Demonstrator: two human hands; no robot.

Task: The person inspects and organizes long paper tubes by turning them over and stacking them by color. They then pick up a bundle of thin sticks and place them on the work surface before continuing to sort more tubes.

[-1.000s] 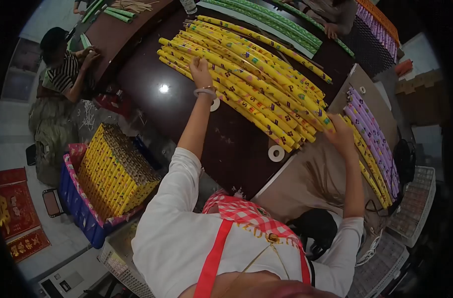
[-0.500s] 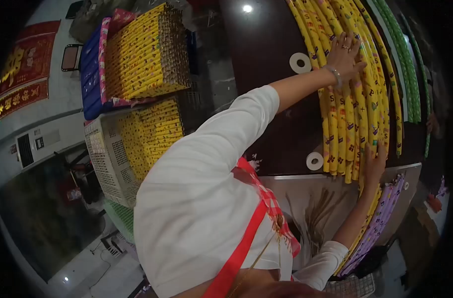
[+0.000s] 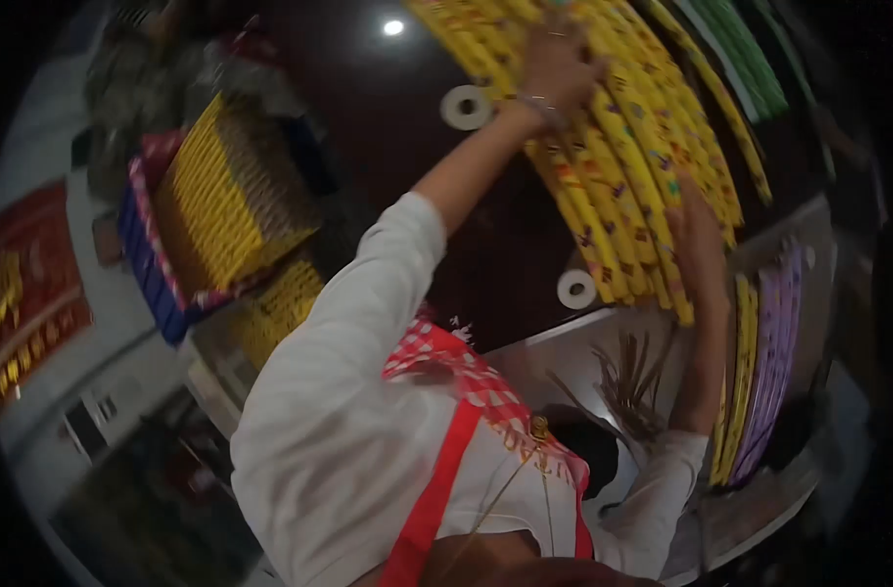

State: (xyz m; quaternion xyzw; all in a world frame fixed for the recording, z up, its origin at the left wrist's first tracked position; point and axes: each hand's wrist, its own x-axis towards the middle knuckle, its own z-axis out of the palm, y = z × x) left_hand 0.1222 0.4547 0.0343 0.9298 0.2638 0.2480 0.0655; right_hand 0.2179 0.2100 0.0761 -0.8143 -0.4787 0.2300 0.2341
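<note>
Long yellow printed rolls (image 3: 603, 196) lie side by side on a dark tabletop (image 3: 368, 127). My left hand (image 3: 561, 64), with a bracelet at the wrist, rests across the top of the rolls with its fingers spread. Nearer my body, my right hand (image 3: 699, 230) lies along the rolls close to their near ends, its fingers stretched out and a little blurred. One white ring-shaped core (image 3: 466, 108) sits beside the rolls near my left wrist, and another white core (image 3: 575, 290) is by their near ends.
Green rolls (image 3: 735, 59) lie past the yellow ones. Purple rolls (image 3: 767, 362) and narrow yellow rolls (image 3: 740, 367) are at the right, near brown strips (image 3: 630, 382). A blue crate (image 3: 148, 259) at the left holds stacked yellow rolls (image 3: 221, 191).
The view has turned, so the rolls and the crate appear shifted and tilted. My right hand has moved a little farther along the rolls. My left hand stays on top of them.
</note>
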